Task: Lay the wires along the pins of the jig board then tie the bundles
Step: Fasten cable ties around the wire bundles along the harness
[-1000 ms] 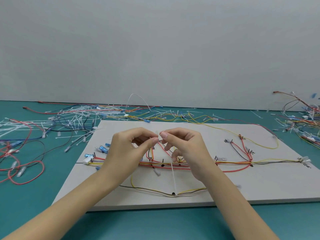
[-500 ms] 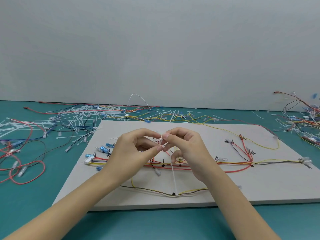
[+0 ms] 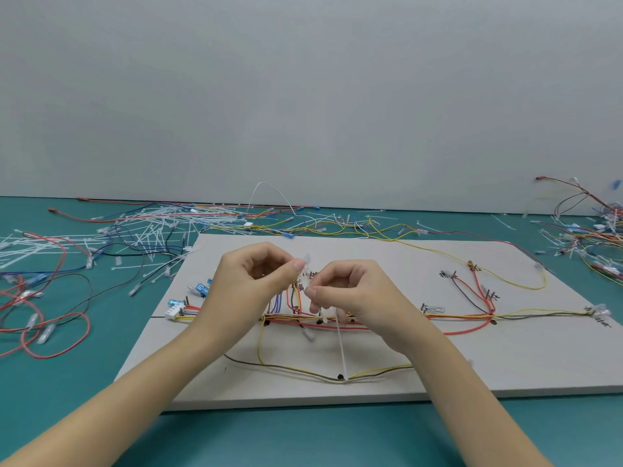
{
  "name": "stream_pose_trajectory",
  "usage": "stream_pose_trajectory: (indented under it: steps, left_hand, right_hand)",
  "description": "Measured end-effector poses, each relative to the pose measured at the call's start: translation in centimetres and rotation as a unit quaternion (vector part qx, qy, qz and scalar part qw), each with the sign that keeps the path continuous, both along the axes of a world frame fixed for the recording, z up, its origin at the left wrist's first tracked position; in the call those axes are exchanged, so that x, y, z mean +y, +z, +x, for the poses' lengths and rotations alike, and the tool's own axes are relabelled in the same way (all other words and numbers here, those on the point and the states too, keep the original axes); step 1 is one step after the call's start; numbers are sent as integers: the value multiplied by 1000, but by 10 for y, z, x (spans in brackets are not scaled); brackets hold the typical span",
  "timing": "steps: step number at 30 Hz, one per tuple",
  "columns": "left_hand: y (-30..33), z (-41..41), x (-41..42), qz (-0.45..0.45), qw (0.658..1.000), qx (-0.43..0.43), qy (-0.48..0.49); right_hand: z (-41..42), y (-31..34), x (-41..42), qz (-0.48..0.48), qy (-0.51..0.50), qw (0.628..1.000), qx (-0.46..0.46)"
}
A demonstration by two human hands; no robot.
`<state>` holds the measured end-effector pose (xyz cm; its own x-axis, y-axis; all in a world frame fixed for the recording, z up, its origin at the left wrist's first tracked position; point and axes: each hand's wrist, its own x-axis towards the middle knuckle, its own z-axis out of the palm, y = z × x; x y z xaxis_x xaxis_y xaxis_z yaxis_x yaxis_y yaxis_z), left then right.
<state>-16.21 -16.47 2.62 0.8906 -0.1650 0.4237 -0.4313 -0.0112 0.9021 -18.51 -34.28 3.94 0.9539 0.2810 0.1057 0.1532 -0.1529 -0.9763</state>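
Cable tie (image 3: 341,345) pinched below right hand (image 3: 354,294).

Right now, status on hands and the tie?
Left hand pinching cable tie head. Right hand pinching its strap above wire bundle. Nothing in the way.

Jig board (image 3: 421,365) lies on the table (image 3: 303,439), with both hands above its middle: left hand (image 3: 249,291) just left of the right hand (image 3: 357,298), each pinching a cable tie (image 3: 341,345) over the wire bundle (image 3: 387,320). Loose cable ties (image 3: 148,230) lie behind and left of the grip; a wire heap (image 3: 586,230) lies far right.
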Motion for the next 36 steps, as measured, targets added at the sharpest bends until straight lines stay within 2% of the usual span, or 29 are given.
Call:
stream_pose_trajectory:
  steps: [9,15,18,24,33,36]
  left_hand:
    - [-1,4,5,-6,1000,21,8]
    - [3,6,8,54,998,30,4]
    - [1,9,11,89,996,7,6]
    - [1,15,20,143,983,-57,98]
    - [-3,15,19,142,985,-57,79]
    - [-6,16,19,175,977,-82,92]
  right_hand:
    - [0,2,-3,-12,2,1000,-17]
    - [2,4,-7,-23,1,999,-23]
    - [3,4,-8,-21,-19,999,-21]
    - [5,8,-19,-9,-39,999,-7]
    - [11,3,-23,33,-43,998,18]
    - [14,2,-26,21,-82,996,20]
